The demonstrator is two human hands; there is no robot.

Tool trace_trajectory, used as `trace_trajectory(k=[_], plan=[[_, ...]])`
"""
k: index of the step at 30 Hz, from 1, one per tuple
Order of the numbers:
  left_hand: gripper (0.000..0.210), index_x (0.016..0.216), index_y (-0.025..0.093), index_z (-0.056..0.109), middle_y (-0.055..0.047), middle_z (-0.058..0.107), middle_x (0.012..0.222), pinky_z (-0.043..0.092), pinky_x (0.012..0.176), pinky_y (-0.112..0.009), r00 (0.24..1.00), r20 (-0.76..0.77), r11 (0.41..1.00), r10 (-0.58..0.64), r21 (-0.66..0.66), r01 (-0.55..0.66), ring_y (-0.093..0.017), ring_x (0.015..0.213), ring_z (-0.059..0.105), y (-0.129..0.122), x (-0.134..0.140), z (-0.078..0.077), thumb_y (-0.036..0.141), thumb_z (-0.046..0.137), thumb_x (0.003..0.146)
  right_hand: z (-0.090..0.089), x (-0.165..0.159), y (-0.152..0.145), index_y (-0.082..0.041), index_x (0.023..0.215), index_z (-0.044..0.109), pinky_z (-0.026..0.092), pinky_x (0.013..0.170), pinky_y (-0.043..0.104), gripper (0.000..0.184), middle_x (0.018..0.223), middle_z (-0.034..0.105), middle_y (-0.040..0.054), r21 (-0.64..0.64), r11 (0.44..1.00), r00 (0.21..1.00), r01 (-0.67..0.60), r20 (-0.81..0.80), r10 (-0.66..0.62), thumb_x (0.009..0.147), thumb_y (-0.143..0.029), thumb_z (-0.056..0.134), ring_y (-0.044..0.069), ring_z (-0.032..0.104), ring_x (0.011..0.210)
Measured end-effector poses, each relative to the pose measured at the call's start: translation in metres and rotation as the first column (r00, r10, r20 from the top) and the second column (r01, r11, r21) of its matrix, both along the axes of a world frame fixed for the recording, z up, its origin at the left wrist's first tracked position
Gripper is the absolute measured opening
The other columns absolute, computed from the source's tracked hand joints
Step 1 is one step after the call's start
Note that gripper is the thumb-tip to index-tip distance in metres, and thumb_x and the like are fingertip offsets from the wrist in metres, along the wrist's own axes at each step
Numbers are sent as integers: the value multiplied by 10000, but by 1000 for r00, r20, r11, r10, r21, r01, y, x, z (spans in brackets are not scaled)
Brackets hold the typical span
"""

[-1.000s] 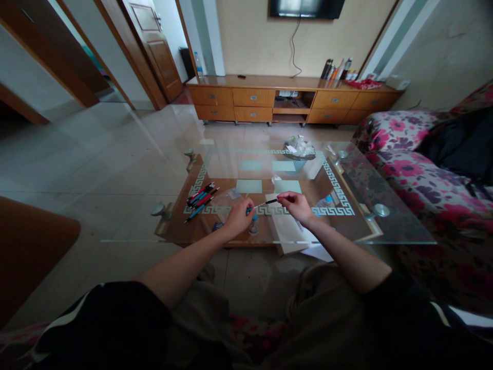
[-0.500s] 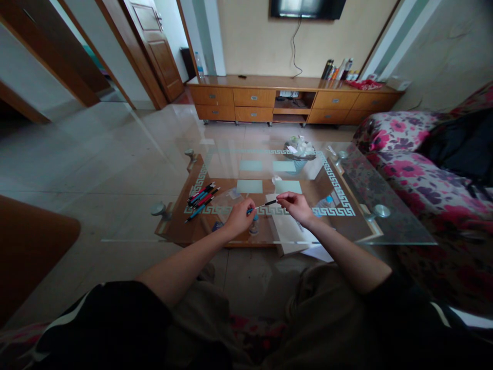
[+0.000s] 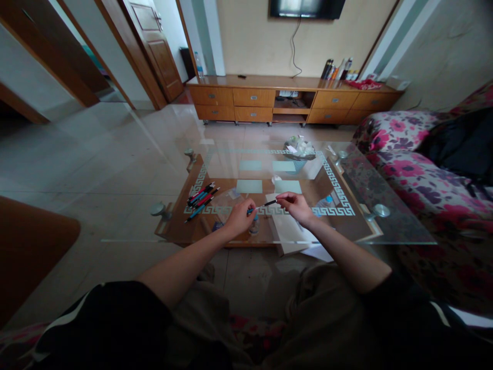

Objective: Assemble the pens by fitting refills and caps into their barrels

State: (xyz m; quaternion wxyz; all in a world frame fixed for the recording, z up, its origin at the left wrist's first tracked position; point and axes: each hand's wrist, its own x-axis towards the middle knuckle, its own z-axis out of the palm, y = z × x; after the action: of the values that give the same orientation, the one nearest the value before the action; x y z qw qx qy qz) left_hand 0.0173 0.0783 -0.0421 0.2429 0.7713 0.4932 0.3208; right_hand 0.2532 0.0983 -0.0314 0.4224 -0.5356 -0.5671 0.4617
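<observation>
Above the near part of the glass table (image 3: 227,159), both my hands hold a slim pen (image 3: 270,202) nearly level between them. My left hand (image 3: 239,216) is closed round its blue end. My right hand (image 3: 297,206) pinches the tip of its black part. Between the blue and black parts runs a thin pale stretch; whether the parts are joined is too small to tell. To the left of my left hand, several pens (image 3: 203,199) in blue, red and black lie in a loose pile on the glass.
Beneath the glass are a bottle with a blue cap (image 3: 328,201), a small jar (image 3: 254,226) and a pale flat box (image 3: 290,231). A basket with crumpled plastic (image 3: 300,149) is at the far side. A flowered sofa (image 3: 408,159) borders the right, and a wooden cabinet (image 3: 254,97) lines the wall.
</observation>
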Motion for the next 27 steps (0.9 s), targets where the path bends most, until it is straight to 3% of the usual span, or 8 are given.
trace_trajectory(k=[8,15,21,27], plan=[[32,832,193,568,-10,620,798,402,707,-265,1000,19,1000,-19,-2,19,-156,752,554,0,1,0,206,569,862,-1,-2,-1,-162,881,718,463,626,269,318,814,717,51,18,997,997,-69,-18,69,718,-434,728,138,590,678],[14,849,198,571,-12,626,824,422,739,-271,999,1,999,-46,-2,46,-162,784,571,0,1,0,194,579,839,-8,-1,1,-166,894,737,460,655,272,327,805,716,35,92,987,989,-133,84,125,749,-459,713,137,584,683],[189,888,199,601,-23,631,866,438,775,-282,997,5,996,-83,35,83,-170,827,582,-1,3,-1,67,557,760,-11,1,1,-176,896,750,478,694,291,285,834,728,46,124,978,975,-170,162,149,778,-429,693,156,604,716],[209,960,196,596,-29,644,893,458,793,-280,995,63,997,-70,-3,71,-166,848,601,-1,3,-1,89,569,783,-9,0,-2,-179,910,748,483,700,298,289,847,729,46,98,975,974,-197,129,184,763,-424,706,158,610,725]])
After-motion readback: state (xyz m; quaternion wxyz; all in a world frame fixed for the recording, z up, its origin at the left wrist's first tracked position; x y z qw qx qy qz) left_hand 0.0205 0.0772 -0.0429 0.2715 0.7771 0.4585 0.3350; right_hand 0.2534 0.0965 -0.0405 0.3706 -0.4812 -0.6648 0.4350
